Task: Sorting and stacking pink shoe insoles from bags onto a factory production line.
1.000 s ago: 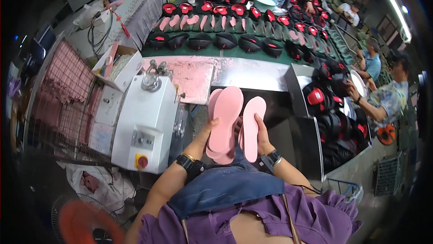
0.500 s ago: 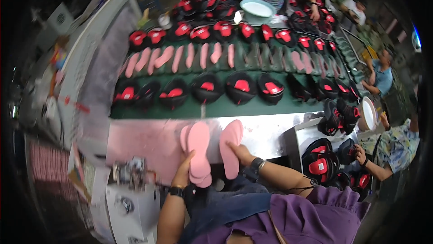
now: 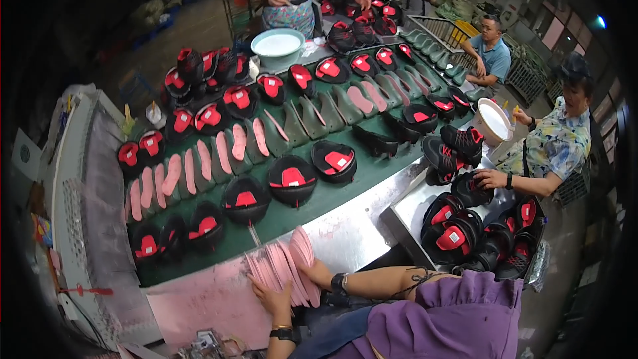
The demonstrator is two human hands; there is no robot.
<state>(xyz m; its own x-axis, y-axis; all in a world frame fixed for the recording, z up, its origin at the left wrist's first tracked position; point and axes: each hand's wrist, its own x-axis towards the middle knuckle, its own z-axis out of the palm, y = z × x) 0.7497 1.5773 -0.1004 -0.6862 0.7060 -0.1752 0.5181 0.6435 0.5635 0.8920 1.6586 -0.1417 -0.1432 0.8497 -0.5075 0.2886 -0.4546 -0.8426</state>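
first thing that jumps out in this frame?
The green conveyor running diagonally through the middle, lined with black shoes with red insides and pink insoles. At the bottom, the left hand and right hand grip a fanned stack of pink soles at the metal table edge. At right, black shoes heap beside a seated co-worker.

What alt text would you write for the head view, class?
Both hands, left hand and right hand, hold a fanned stack of pink insoles at a metal bench. Beyond runs a green belt carrying black-and-red shoes, with other workers nearby.
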